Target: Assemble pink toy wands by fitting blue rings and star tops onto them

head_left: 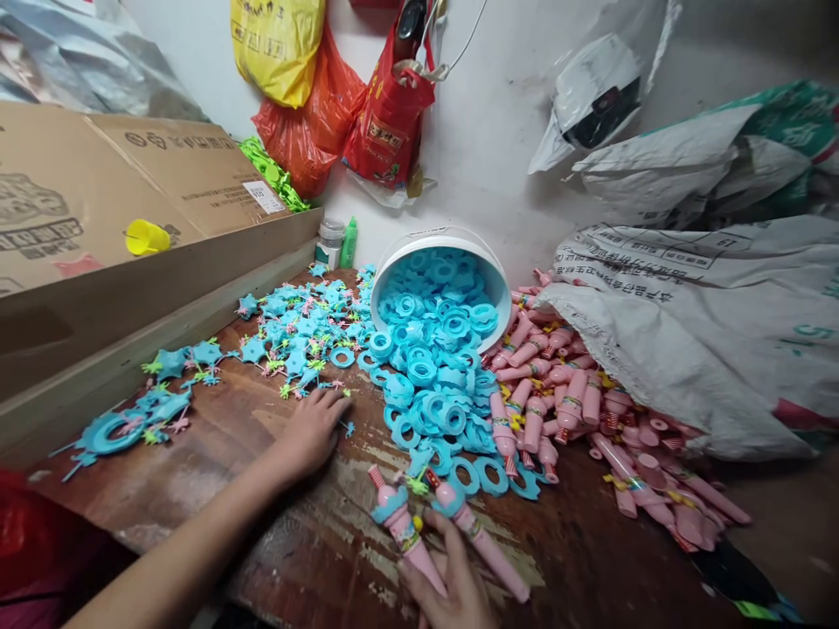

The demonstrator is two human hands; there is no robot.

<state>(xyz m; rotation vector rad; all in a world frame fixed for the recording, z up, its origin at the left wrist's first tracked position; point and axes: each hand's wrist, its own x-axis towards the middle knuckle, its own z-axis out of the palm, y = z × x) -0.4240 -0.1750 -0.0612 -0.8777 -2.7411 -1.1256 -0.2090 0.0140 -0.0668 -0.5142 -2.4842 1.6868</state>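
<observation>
Left hand (pixel 313 430): fingers spread, flat on worn wooden table (pixel 216 437). Right hand (pixel 452 585): closed around two pink plastic toy wands (pixel 419 542) with blue ring tops.

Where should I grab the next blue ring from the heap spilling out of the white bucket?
Take a loose blue ring at the heap's near edge by its scalloped outer rim, coming from above on the near side. It lies flat on the wooden table, apart from the pile, so nothing overlaps it. The left hand is closest.
</observation>
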